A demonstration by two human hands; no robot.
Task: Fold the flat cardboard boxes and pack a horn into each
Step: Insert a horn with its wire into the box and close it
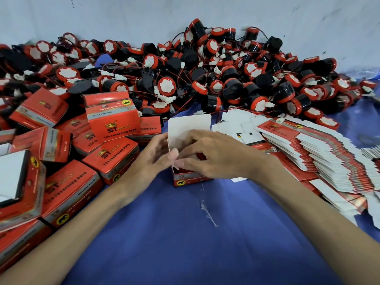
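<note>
Box (190,178), glossy red-and-white cardboard

A blue cloth (185,233) covers the work surface, a few frayed white threads (207,212) lying near its middle, and beyond its far edge rises a pale grey wall (123,15) flecked with dark scuffs.

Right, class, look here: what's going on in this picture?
A person is packing on a blue cloth. Both hands work at an open red cardboard box standing upright, white lid flap up: the left hand holds its left side, the right hand curls over the opening. A heap of red-and-black round horns lies behind, closed red boxes left, flat boxes stacked right.
</note>
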